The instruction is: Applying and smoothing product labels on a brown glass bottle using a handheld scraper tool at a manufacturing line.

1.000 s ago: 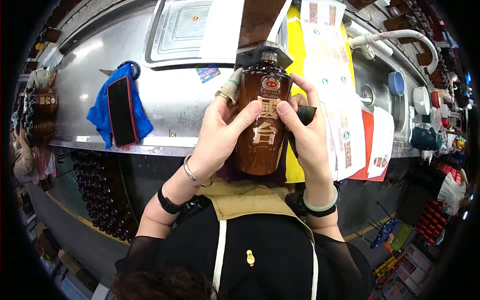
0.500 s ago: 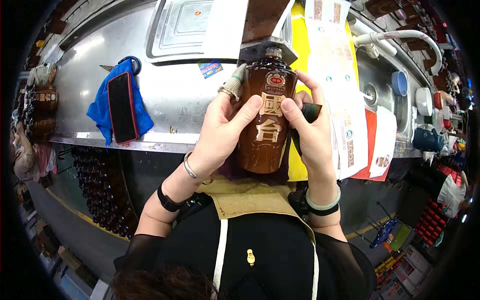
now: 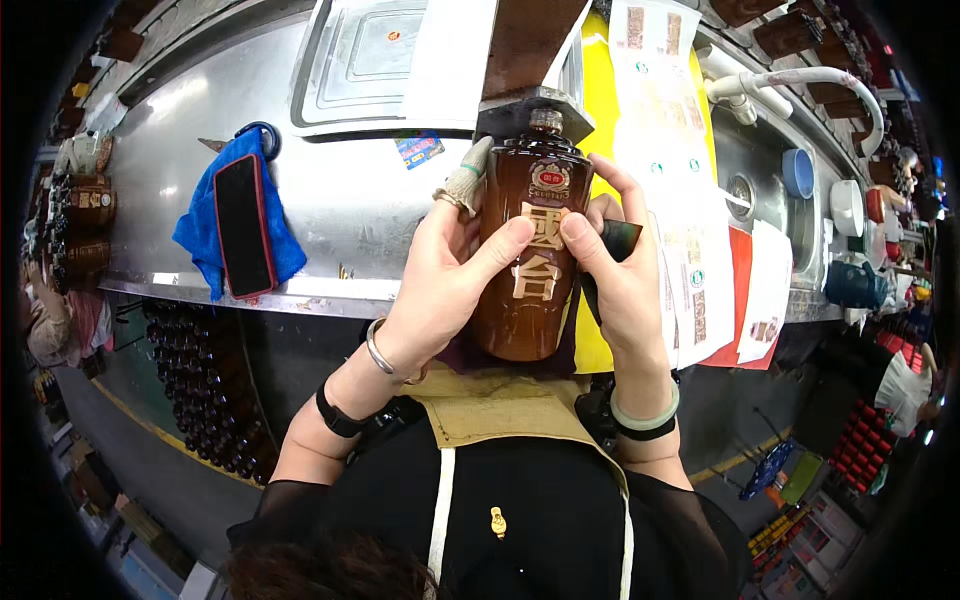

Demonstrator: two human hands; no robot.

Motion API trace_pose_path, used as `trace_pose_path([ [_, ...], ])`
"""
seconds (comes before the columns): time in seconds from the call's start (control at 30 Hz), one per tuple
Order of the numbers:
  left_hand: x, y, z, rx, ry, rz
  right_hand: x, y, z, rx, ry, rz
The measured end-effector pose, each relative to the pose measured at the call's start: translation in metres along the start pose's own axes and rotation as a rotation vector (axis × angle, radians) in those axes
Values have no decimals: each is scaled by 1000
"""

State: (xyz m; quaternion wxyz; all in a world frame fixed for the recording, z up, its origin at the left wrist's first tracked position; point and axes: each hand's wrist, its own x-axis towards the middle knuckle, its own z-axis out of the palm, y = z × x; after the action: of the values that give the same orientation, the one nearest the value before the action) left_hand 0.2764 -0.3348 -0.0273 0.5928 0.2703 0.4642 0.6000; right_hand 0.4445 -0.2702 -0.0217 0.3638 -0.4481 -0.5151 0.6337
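A glossy brown bottle [image 3: 518, 325] with a clear neck lies between my hands at the front edge of the steel counter, its neck pointing away from me. Large gold raised characters [image 3: 538, 255] run down its face below a red and gold emblem. My left hand [image 3: 447, 262] grips the bottle's left side, with the thumb pressed on the characters. A worn fabric finger cover [image 3: 466, 182] sits on one of its fingers. From the right, my right hand [image 3: 622, 268] holds the bottle, its thumb also on the characters. A dark shiny strip [image 3: 621, 238] shows by its fingers.
On the left, a phone [image 3: 245, 225] rests on a blue cloth [image 3: 200, 230]. Beyond are a metal tray [image 3: 350, 70] and a brown block [image 3: 530, 45]. Printed sheets [image 3: 672, 150] cover a yellow sheet [image 3: 598, 75] beside a sink [image 3: 765, 150]. Several dark bottles [image 3: 205, 390] stand below the counter.
The bottle has shifted slightly toward me along with both hands. My left thumb has slid a little right across the characters; both hands keep their hold.
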Motion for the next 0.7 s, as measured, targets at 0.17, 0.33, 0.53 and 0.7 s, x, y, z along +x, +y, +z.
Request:
trace_pose_path([
  [0.17, 0, 2, 0, 17, 4, -33, -1, -7, 1, 57, -7, 58],
  [0.33, 1, 0, 0, 36, 2, 17, 0, -5, 0, -22, -8, 37],
  [0.53, 0, 1, -2, 62, 2, -2, 2, -6, 0, -18, -15, 38],
  [0.7, 1, 1, -2, 41, 2, -3, 1, -5, 0, -11, -13, 55],
])
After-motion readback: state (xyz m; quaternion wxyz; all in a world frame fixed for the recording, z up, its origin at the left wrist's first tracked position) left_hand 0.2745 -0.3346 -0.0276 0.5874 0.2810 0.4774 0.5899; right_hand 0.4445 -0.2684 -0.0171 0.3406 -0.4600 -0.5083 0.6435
